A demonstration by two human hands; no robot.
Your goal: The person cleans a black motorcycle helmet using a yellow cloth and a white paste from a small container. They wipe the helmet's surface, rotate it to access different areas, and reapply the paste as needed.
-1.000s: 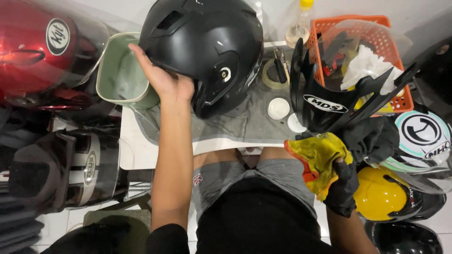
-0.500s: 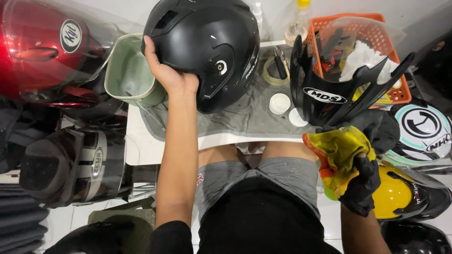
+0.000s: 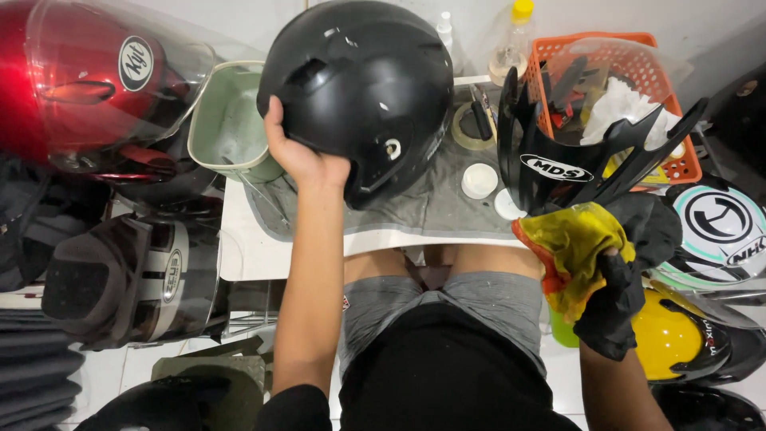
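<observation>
One matte black helmet (image 3: 363,88) sits centre frame, above a grey cloth mat (image 3: 435,199) on a small white table (image 3: 239,255); your left hand (image 3: 299,156) cups its lower rim, bare, fingers curled around the shell edge, thumb side toward you. Shell is smooth, rounded, open-face type, with vent slots on top and a round silver pivot screw on the side; can't tell if it rests on the mat or is lifted clear. Your right hand (image 3: 614,307) wears a black glove and is clenched around a crumpled yellow rag (image 3: 574,251) with orange edging, held off the table's right edge, above your thigh. Just above the rag, a glossy black peak visor (image 3: 574,152) with pointed spikes. On the mat: a round white lid (image 3: 479,180) and a tape roll (image 3: 471,128). Behind them, an orange plastic basket (image 3: 678,164) with a clear visor and white cloth in it, and a clear bottle (image 3: 515,40) with yellow cap. Pale green bucket (image 3: 231,120) sits left of the helmet. Around you: a glossy red helmet (image 3: 88,88) far left, a dark helmet (image 3: 128,275) below it, a white-and-teal helmet (image 3: 718,231) and a yellow helmet (image 3: 670,339) on the right. White tiled floor below.
</observation>
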